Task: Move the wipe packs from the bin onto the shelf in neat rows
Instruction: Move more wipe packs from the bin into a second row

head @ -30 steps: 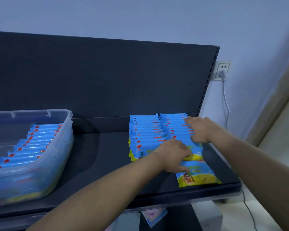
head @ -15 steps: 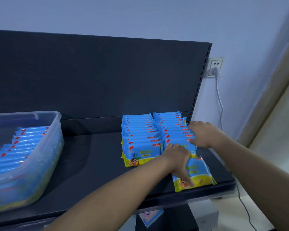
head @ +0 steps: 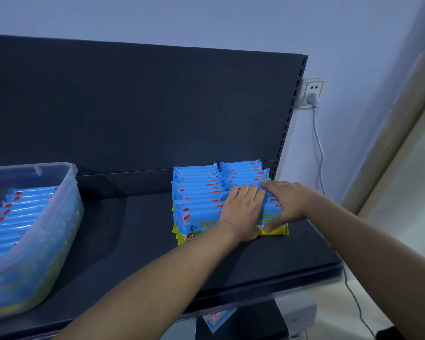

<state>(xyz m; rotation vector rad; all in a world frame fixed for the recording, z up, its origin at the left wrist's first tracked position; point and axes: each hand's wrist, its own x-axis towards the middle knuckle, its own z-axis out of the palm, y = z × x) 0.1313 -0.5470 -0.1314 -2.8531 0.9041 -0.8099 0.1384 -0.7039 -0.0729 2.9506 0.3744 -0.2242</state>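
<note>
Blue-film wipe packs [head: 196,200] looked light, squashy, slick — left hand [head: 243,212] and right hand [head: 288,204] pressed flat on them together, clasping nothing; best pinched by long edges.

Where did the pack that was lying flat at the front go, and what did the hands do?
The flat pack was pushed back and tipped up against the right row. The left hand slid from it onto the row's tops; the right hand stayed there, thumb now on the pack's front. The bin and left row stayed put.
</note>
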